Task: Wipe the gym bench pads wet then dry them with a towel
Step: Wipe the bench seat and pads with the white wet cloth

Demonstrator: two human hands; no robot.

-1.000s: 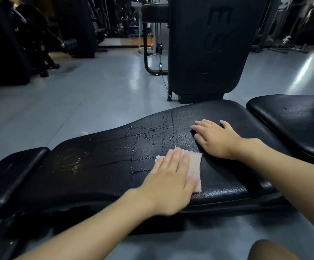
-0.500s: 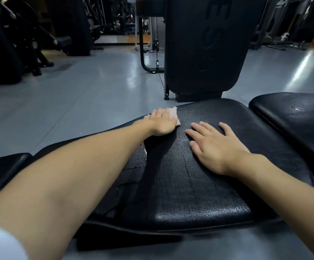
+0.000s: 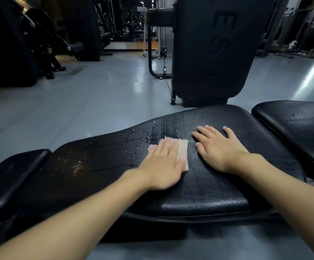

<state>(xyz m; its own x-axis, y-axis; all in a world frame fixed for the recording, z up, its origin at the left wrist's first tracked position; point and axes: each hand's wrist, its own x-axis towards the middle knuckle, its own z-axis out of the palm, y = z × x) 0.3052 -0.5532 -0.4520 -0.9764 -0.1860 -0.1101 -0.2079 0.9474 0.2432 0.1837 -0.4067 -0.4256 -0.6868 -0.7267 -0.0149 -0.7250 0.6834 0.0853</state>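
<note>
Head view: the left hand (image 3: 161, 162) lies flat, fingers straight and together, pressing a small pale cloth (image 3: 183, 150) onto the middle of the long black bench pad (image 3: 199, 194). It grips nothing. The right hand (image 3: 218, 149) rests just to the right of the cloth, palm down with fingers spread, bracing on the pad. Water beads (image 3: 152, 136) sit left of and beyond the cloth. The cloth looks thin, limp and light, probably damp, so it is best driven under a flat palm. The wet vinyl is likely slick.
</note>
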